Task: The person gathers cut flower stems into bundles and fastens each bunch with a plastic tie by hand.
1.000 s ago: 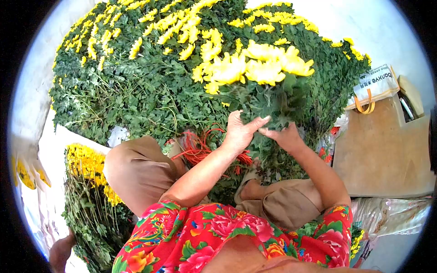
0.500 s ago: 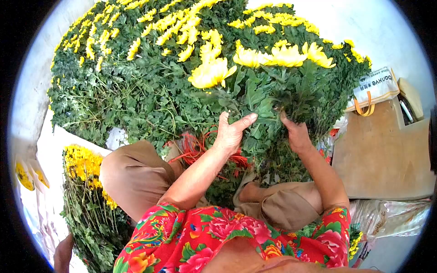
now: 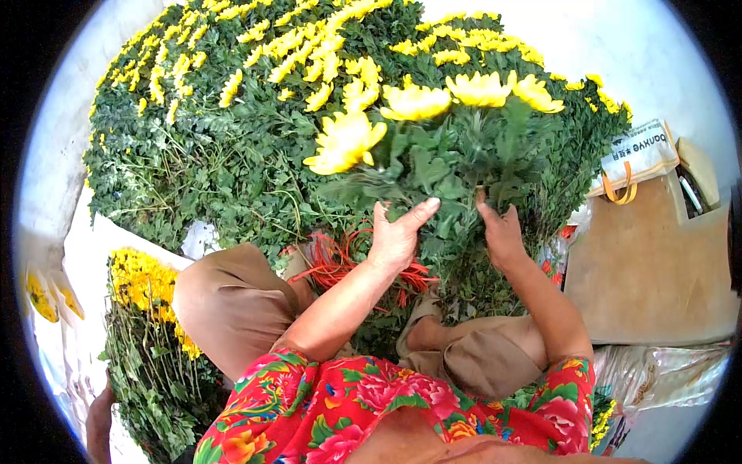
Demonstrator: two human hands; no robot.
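Note:
Between my hands stands a small bunch of yellow chrysanthemums (image 3: 437, 158), blooms up and leaves spreading below them. My left hand (image 3: 396, 236) is wrapped round the left side of its leafy stems, thumb lying across the front. On the other side my right hand (image 3: 502, 232) grips the stems, its thumb pointing up among the leaves. Foliage hides several fingertips and the lower stems. Red plastic strings (image 3: 336, 261) lie in a tangle just below my left hand, between my legs. A big heap of cut chrysanthemums (image 3: 224, 166) rises directly behind the bunch.
A second stack of yellow flowers (image 3: 147, 325) lies left of my knee, with part of another person's hand (image 3: 100, 406) beside it. On the right are a brown cardboard sheet (image 3: 653, 271) and a white bag with orange handles (image 3: 638, 158).
The bunch has shifted in my hands; its leftmost bloom tips lower and further left, and the blooms have spread apart. Both hands stay on the stems, nearly in place.

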